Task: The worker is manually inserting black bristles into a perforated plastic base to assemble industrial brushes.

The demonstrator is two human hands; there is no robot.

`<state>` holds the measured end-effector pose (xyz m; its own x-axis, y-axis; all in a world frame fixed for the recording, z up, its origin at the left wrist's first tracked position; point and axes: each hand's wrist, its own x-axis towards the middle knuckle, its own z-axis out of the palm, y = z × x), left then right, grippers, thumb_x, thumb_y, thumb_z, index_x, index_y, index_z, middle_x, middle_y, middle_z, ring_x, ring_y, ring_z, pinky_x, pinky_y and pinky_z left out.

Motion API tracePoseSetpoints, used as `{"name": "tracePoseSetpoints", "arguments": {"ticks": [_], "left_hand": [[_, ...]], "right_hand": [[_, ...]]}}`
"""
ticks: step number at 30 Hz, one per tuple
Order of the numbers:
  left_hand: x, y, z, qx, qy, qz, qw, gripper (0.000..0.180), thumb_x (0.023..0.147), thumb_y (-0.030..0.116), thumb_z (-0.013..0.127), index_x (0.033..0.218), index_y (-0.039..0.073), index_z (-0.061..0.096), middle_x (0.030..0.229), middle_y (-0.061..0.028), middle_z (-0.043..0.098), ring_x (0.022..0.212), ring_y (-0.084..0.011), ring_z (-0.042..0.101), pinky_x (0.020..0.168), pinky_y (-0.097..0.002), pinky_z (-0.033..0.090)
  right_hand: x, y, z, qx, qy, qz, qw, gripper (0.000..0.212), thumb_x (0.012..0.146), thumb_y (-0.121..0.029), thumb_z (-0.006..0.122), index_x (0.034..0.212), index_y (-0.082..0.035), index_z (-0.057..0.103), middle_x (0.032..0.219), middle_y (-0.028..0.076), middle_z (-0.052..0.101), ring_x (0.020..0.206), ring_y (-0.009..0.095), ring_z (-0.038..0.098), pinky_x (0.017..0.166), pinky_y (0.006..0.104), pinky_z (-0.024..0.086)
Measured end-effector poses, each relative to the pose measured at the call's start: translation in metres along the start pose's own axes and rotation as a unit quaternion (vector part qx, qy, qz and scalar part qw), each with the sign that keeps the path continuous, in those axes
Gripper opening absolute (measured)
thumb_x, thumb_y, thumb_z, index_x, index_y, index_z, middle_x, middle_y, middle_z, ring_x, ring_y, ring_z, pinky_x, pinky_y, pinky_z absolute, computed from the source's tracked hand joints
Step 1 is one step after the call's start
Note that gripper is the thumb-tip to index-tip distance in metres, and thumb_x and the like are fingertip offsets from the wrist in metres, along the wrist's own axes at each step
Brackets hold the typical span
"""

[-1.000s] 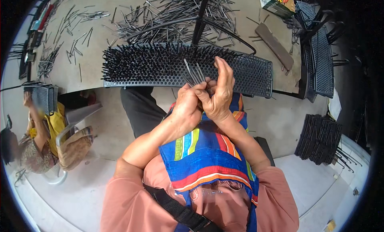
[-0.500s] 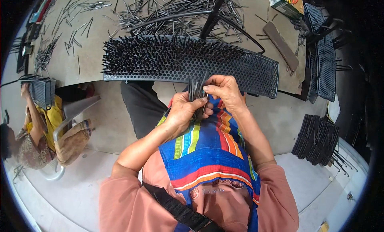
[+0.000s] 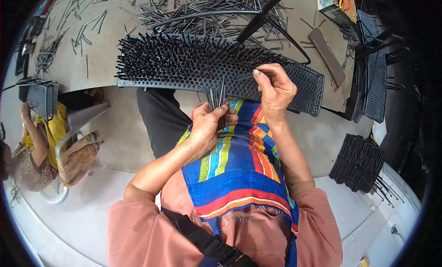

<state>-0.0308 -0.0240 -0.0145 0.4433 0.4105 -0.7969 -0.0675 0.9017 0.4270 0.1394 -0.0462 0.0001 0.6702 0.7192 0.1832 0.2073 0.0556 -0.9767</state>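
Note:
In front of me a long dark perforated panel (image 3: 304,92) lies at the table's near edge. Short black bristle-like strips (image 3: 161,60) stand up in its holes over the left and middle. Its right end and near edge show bare holes. My left hand (image 3: 207,122), below the panel's middle, is closed round a bundle of thin dark strips (image 3: 216,97) pointing up toward the panel. My right hand (image 3: 276,90) is raised over the panel's right half, thumb and fingers pinched on what look like thin black strips, blurred against the panel.
Loose strips (image 3: 202,23) lie heaped on the table behind a black bar frame (image 3: 258,30). A brown flat bar (image 3: 328,57) and a box with orange-handled scissors (image 3: 338,9) are at right. More perforated panels (image 3: 373,83) stand beyond. A co-worker (image 3: 37,147) sits at left.
My right hand has moved away from the bundle, up and to the right over the panel. The left hand keeps the bundle, slightly lower and to the left. The whole view has shifted a little.

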Motion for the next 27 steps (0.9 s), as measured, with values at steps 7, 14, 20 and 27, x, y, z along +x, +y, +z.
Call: {"name": "tracePoseSetpoints", "arguments": {"ticks": [7,14,20,27], "left_hand": [[0.005,0.000,-0.005,-0.030,-0.041,-0.030,0.998,0.017,0.096,0.007,0.053,0.109,0.000,0.061,0.090,-0.0143,0.070,0.074,-0.0202,0.069,0.065,-0.0307,0.058],[-0.005,0.004,0.005,-0.022,-0.044,0.040,0.998,0.015,0.096,0.005,0.051,0.107,-0.002,0.057,0.084,-0.0156,0.069,0.066,-0.0186,0.068,0.057,-0.0280,0.057],[0.000,-0.003,-0.001,-0.030,-0.032,-0.006,0.999,0.015,0.095,0.005,0.050,0.106,-0.002,0.058,0.083,-0.0151,0.069,0.066,-0.0180,0.068,0.057,-0.0281,0.057],[-0.003,0.005,0.001,-0.054,-0.072,0.009,0.996,0.015,0.093,0.005,0.048,0.104,-0.002,0.057,0.083,-0.0165,0.069,0.064,-0.0211,0.068,0.058,-0.0299,0.058]], "right_hand": [[0.015,0.009,0.026,-0.049,-0.033,-0.093,0.994,0.010,0.078,0.005,0.073,0.085,0.000,0.068,0.081,0.004,0.064,0.062,0.007,0.055,0.053,0.0204,0.043],[0.024,0.007,0.029,-0.082,-0.040,-0.113,0.989,0.010,0.075,0.004,0.075,0.082,0.000,0.069,0.073,0.005,0.064,0.058,0.010,0.056,0.052,0.0226,0.044],[0.026,0.002,0.031,-0.107,-0.049,-0.118,0.986,0.009,0.075,0.003,0.075,0.082,0.000,0.069,0.072,0.005,0.064,0.057,0.009,0.055,0.052,0.0222,0.044],[0.025,0.003,0.032,-0.087,-0.048,-0.107,0.989,0.007,0.079,0.003,0.075,0.084,0.001,0.070,0.075,-0.001,0.062,0.061,0.002,0.048,0.054,0.0185,0.037]]}}
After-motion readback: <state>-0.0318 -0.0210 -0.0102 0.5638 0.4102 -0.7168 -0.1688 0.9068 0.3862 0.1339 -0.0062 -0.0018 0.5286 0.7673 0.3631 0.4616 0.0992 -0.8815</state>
